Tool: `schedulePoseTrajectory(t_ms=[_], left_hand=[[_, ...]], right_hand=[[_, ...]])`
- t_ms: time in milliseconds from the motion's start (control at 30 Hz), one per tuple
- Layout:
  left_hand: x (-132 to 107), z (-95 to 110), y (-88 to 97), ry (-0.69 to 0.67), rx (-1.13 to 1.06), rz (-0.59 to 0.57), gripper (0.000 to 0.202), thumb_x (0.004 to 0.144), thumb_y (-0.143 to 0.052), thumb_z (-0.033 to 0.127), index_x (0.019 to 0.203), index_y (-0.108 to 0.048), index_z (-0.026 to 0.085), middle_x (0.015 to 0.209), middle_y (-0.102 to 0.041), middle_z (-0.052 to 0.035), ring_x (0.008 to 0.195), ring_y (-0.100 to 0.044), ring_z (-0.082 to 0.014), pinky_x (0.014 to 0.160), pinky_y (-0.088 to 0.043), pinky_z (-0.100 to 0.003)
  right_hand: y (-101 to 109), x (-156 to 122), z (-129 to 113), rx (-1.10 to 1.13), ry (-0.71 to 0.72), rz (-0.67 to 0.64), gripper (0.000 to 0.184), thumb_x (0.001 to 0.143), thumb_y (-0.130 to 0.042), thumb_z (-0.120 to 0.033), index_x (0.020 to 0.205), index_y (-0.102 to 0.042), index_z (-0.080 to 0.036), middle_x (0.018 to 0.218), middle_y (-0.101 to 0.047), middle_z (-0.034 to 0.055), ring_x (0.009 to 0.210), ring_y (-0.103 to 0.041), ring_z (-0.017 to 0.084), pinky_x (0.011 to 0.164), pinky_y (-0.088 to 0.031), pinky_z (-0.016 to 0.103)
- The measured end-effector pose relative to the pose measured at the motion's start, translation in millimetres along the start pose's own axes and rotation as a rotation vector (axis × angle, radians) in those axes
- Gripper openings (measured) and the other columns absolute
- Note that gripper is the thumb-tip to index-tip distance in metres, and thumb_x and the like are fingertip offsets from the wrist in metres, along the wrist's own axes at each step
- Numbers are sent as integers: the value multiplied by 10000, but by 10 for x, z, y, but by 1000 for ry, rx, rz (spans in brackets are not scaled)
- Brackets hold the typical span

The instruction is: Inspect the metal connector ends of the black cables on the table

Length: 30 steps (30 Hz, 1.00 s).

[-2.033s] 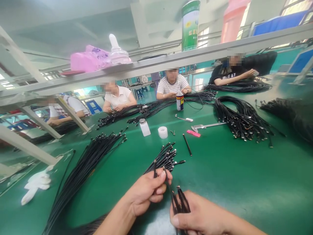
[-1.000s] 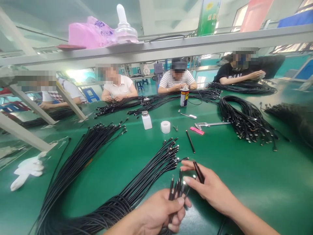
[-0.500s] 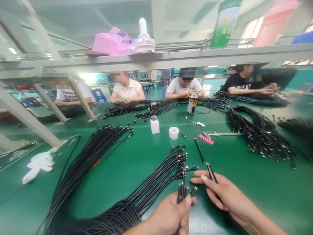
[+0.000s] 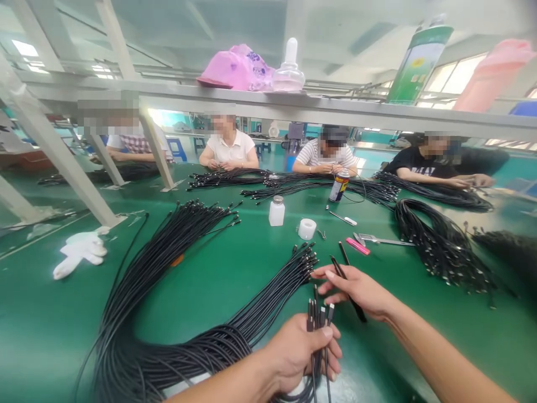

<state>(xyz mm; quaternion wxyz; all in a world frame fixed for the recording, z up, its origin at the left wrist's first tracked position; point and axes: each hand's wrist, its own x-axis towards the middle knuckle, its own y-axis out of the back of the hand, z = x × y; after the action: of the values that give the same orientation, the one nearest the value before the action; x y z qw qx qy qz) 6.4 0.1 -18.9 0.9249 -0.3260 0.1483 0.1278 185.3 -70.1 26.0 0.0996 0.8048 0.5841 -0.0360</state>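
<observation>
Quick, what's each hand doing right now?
Left hand: closed, holding a bunch of black cable ends.
Right hand: loosely closed, pinching a slim black rod between its fingers.

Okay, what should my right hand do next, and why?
Probably pinch one more cable from the fanned connector ends with your right hand and add it to the small bunch of cables in your left hand. Your right fingertips are already beside those ends, though the slim black rod lying across those fingers may get in the way.
</observation>
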Motion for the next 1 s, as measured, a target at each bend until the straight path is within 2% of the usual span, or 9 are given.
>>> schedulePoseTrajectory(t_ms=[67,133,300,500,567,600,667,833,1000], left_hand=[[-15,25,3,17,-7,-33,492,621,-843,457,882,-619,106,648,-629,-38,504,-594,-143,500,-469,-274],[-37,57,-1,36,-7,-64,482,618,-856,427,888,-628,99,669,-635,-48,531,-611,-154,527,-488,-286],[-78,135,-25,9,14,-86,442,631,-862,413,816,-603,107,722,-646,-67,570,-623,-160,564,-508,-303],[-40,137,-6,-88,36,-4,443,723,-808,429,934,-559,129,680,-630,-30,501,-563,-117,472,-438,-235],[-23,114,9,-100,45,23,434,746,-793,421,954,-556,123,681,-621,-24,480,-542,-103,443,-417,-220],[-18,101,15,-99,53,31,429,751,-791,416,957,-556,121,692,-621,-25,474,-538,-100,434,-414,-218],[-19,79,22,-98,70,43,428,752,-793,409,960,-554,122,724,-623,-26,477,-547,-102,433,-427,-223],[-56,94,-1,-87,112,56,427,756,-795,420,946,-534,141,758,-625,-25,542,-600,-128,500,-494,-254],[-93,142,-45,-54,136,35,393,785,-774,422,892,-529,134,748,-618,-34,564,-610,-136,542,-524,-281]], right_hand=[[-33,-142,-103,-94,79,-48,421,912,-609,-484,1225,-669,-210,1330,-613,86,1199,-563,223,1039,-444,390],[-130,-273,-181,-175,116,-102,405,905,-632,-458,1249,-670,-248,1336,-620,56,1268,-519,244,1146,-312,431],[-336,-444,-248,-279,155,-148,402,953,-552,-431,1322,-621,-284,1314,-638,47,1198,-578,262,1089,-381,447],[-110,-539,-113,-210,173,76,440,945,-539,-485,1302,-604,-234,1163,-663,74,1070,-594,221,985,-433,372],[-49,-573,14,-137,143,180,429,954,-496,-519,1197,-619,-186,983,-664,72,768,-595,161,745,-487,306],[-44,-587,84,-91,111,209,439,958,-467,-537,1143,-615,-168,888,-646,58,594,-517,121,571,-439,264],[-86,-604,209,1,71,249,439,935,-489,-554,1075,-601,-153,834,-600,32,488,-382,73,455,-307,220],[-289,-592,286,171,17,172,475,793,-702,-524,1056,-612,-140,720,-521,-29,466,-320,53,433,-247,204],[-344,-599,216,243,56,129,358,724,-807,-407,878,-631,-136,689,-528,-31,614,-438,95,588,-354,215]])
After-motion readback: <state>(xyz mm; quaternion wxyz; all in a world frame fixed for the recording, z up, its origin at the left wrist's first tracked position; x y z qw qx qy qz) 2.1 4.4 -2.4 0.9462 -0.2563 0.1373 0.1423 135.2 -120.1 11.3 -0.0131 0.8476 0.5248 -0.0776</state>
